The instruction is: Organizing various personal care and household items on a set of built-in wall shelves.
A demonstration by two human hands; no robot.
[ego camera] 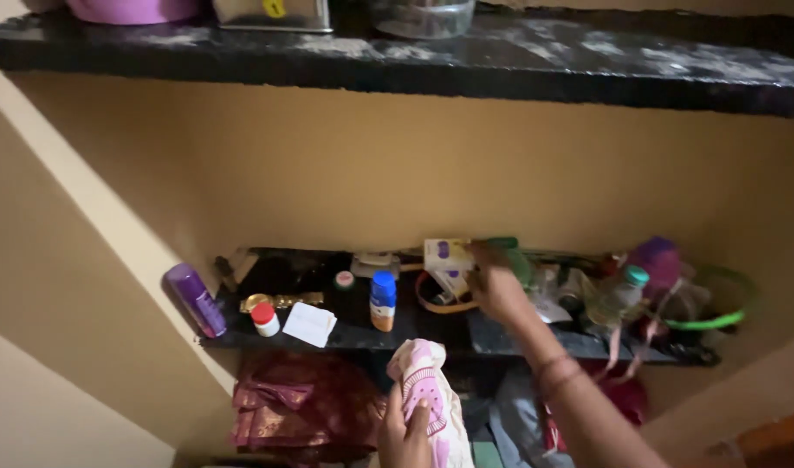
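Note:
My left hand (pixel 403 432) grips a pink and white patterned cloth (pixel 425 381) low in the view, just below the dark shelf (pixel 345 334). My right hand (pixel 495 286) reaches onto that shelf and closes around a green bottle (pixel 514 256), which is blurred. A white and purple box (pixel 446 257) stands just left of that hand. A small bottle with a blue cap (pixel 383 301) stands further left, next to a white folded paper (pixel 309 323).
A purple bottle (pixel 196 300) leans at the shelf's left end, near a small red-capped jar (pixel 264 319). A clear bottle with a green cap (pixel 618 295) and a green ring (pixel 717 299) crowd the right end. Maroon fabric (pixel 301 403) lies below. A black stone shelf (pixel 414 56) runs overhead.

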